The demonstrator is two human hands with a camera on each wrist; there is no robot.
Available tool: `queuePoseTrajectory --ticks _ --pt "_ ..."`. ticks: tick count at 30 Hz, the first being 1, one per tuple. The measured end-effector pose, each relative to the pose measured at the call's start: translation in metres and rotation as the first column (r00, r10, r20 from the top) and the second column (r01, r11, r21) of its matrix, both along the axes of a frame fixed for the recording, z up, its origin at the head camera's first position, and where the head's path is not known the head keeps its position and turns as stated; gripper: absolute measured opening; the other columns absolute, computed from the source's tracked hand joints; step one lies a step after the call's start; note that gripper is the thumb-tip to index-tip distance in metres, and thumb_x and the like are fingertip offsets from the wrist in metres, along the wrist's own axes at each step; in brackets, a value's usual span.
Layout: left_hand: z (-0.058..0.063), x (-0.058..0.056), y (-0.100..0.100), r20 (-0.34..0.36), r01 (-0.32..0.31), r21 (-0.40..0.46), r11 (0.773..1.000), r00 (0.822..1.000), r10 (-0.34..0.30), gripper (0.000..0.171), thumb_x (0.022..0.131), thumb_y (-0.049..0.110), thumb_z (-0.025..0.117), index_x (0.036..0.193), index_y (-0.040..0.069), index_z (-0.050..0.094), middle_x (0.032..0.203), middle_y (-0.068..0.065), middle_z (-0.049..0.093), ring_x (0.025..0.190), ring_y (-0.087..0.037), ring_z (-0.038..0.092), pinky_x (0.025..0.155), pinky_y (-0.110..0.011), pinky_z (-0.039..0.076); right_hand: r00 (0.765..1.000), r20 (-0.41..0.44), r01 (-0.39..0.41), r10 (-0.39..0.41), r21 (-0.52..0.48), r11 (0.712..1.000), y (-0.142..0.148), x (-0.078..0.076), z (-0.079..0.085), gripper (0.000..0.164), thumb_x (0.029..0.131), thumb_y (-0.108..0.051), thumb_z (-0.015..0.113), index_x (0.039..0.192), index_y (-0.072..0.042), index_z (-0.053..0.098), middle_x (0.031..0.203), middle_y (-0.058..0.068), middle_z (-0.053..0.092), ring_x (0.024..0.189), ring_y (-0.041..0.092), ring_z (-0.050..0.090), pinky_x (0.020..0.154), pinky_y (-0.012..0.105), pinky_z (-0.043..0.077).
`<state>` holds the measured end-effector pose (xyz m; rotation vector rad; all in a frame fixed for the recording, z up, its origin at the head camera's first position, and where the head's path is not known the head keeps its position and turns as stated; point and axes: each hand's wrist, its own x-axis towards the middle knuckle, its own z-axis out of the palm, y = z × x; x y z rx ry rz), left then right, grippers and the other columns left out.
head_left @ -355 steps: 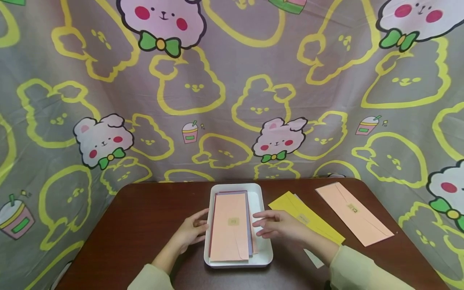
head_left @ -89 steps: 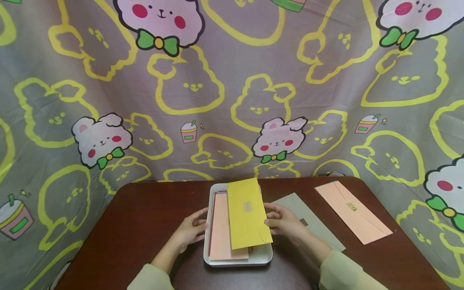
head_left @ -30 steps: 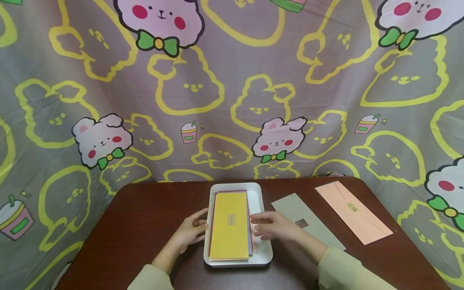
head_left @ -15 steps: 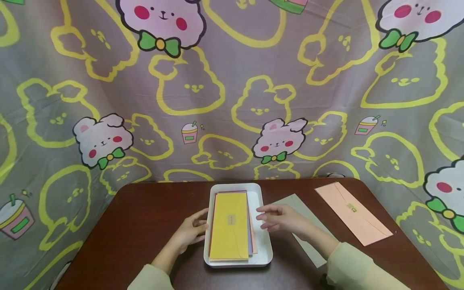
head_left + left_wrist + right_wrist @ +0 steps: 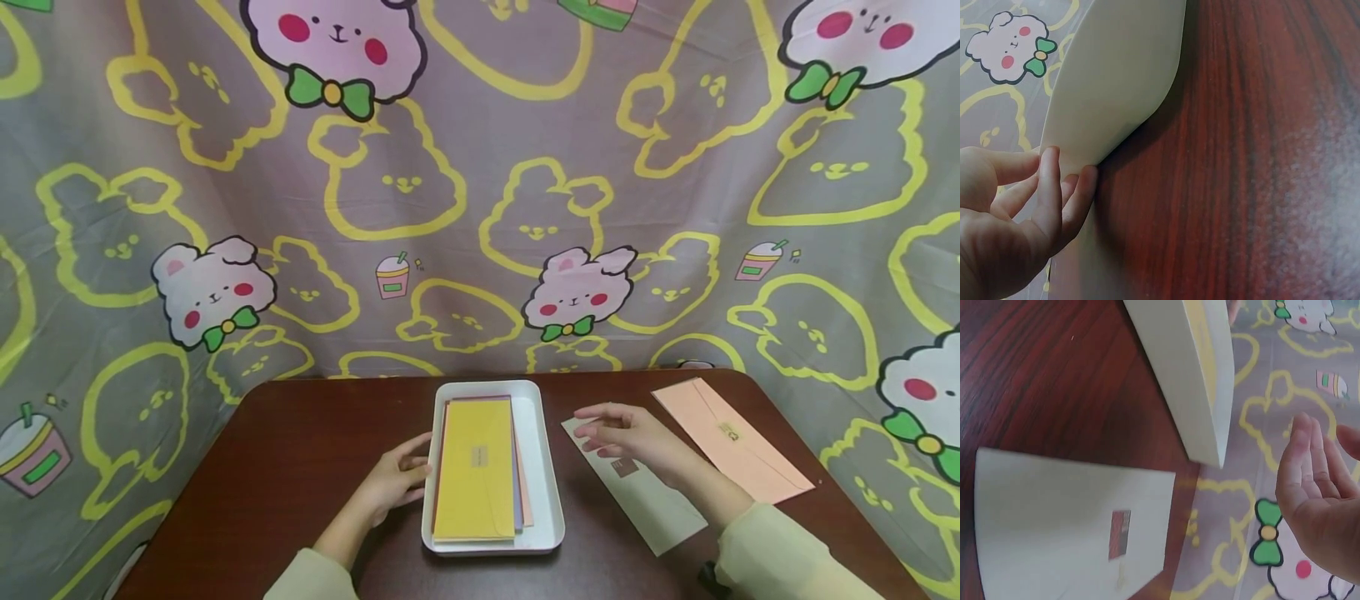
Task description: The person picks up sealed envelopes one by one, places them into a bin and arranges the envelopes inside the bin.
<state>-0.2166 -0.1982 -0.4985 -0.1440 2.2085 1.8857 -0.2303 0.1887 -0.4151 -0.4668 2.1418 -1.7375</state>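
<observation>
A white tray [image 5: 537, 508] stands mid-table with a stack of envelopes in it, a yellow envelope [image 5: 474, 492] on top. My left hand [image 5: 392, 482] holds the tray's left side; in the left wrist view its fingertips meet at the tray's outer wall [image 5: 1122, 69]. My right hand [image 5: 637, 440] hovers over a grey-green envelope [image 5: 656, 508] right of the tray, fingers loosely bent and holding nothing. In the right wrist view that hand [image 5: 1319, 487] is apart from the grey-green envelope [image 5: 1054, 519], which bears a brown label.
A pink envelope [image 5: 742, 446] with a small label lies slanted at the table's right, another sheet's edge showing beneath it. The dark wooden table [image 5: 300, 433] ends at a patterned curtain [image 5: 465, 250] behind.
The yellow envelope has gone from the table onto the tray's stack, uncovering the grey-green one. My right hand has since moved right, off the tray. My left hand has stayed put.
</observation>
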Motion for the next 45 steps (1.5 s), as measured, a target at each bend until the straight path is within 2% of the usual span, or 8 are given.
queuePoseTrajectory --ticks 8,17,23,26,31,34,40,45 --pt "-0.002 -0.001 0.0 0.0 -0.004 0.0 1.0 1.0 0.004 0.055 0.099 -0.002 0.062 0.152 0.004 0.047 0.12 -0.021 0.064 0.1 -0.026 0.066 0.079 -0.045 0.06 0.994 -0.028 0.109 -0.108 0.041 0.993 0.029 -0.003 -0.002 0.045 0.104 -0.016 0.06 0.139 0.012 0.052 0.118 0.016 0.071 0.104 0.027 0.07 0.087 0.03 0.056" --pt "-0.003 0.0 -0.001 -0.003 0.011 0.002 1.0 1.0 -0.011 0.055 0.1 -0.001 0.062 0.152 0.004 0.046 0.121 -0.02 0.065 0.1 -0.025 0.066 0.079 -0.043 0.059 0.974 -0.012 0.226 -0.226 0.03 0.974 0.074 -0.012 -0.027 0.05 0.104 -0.013 0.06 0.142 0.015 0.045 0.116 0.006 0.073 0.1 0.011 0.07 0.087 0.03 0.056" --pt "-0.003 -0.001 -0.001 -0.009 0.009 0.002 1.0 1.0 -0.009 0.055 0.1 -0.002 0.062 0.152 0.003 0.046 0.121 -0.021 0.064 0.1 -0.026 0.066 0.079 -0.044 0.059 0.956 -0.037 0.292 -0.291 0.057 0.955 0.094 -0.012 -0.044 0.046 0.104 -0.011 0.06 0.139 0.016 0.048 0.122 0.021 0.069 0.101 0.016 0.071 0.085 0.027 0.057" --pt "-0.003 -0.001 -0.001 -0.007 0.008 0.002 1.0 1.0 -0.008 0.055 0.1 -0.001 0.062 0.152 0.003 0.046 0.121 -0.021 0.064 0.1 -0.026 0.066 0.079 -0.044 0.06 0.957 -0.033 0.29 -0.288 0.07 0.954 0.101 -0.01 -0.051 0.046 0.104 -0.01 0.06 0.138 0.017 0.047 0.122 0.024 0.068 0.099 0.016 0.072 0.084 0.027 0.057" --pt "-0.002 0.0 -0.001 -0.012 0.012 0.004 1.0 1.0 -0.012 0.055 0.1 -0.001 0.062 0.152 0.002 0.045 0.121 -0.021 0.065 0.1 -0.026 0.066 0.08 -0.045 0.059 0.97 0.032 0.239 -0.242 0.077 0.968 0.106 -0.006 -0.063 0.047 0.103 -0.008 0.06 0.137 0.02 0.045 0.109 0.011 0.074 0.094 0.014 0.071 0.08 0.029 0.058" --pt "-0.001 0.0 0.0 -0.013 0.012 0.005 1.0 1.0 -0.012 0.055 0.099 -0.001 0.063 0.152 0.002 0.046 0.12 -0.021 0.065 0.1 -0.026 0.066 0.079 -0.044 0.06 0.976 0.045 0.206 -0.213 0.12 0.971 0.107 -0.003 -0.07 0.049 0.102 -0.009 0.062 0.137 0.021 0.045 0.108 0.011 0.073 0.092 0.012 0.069 0.077 0.03 0.057" --pt "0.001 0.001 0.0 -0.013 0.003 0.001 1.0 1.0 -0.003 0.055 0.099 -0.002 0.063 0.152 0.002 0.046 0.119 -0.02 0.065 0.099 -0.025 0.066 0.079 -0.044 0.06 0.988 -0.004 0.153 -0.156 0.21 0.966 0.107 0.001 -0.075 0.046 0.101 -0.009 0.063 0.134 0.02 0.049 0.109 0.019 0.07 0.091 0.014 0.067 0.075 0.032 0.056" --pt "0.001 0.001 0.0 -0.012 0.0 -0.005 1.0 1.0 0.0 0.055 0.099 -0.002 0.063 0.152 0.002 0.046 0.119 -0.02 0.065 0.099 -0.025 0.066 0.078 -0.044 0.06 0.986 -0.075 0.161 -0.146 0.269 0.95 0.106 0.001 -0.073 0.038 0.097 0.001 0.061 0.126 0.024 0.051 0.095 0.015 0.069 0.078 0.015 0.064 0.065 0.029 0.054"
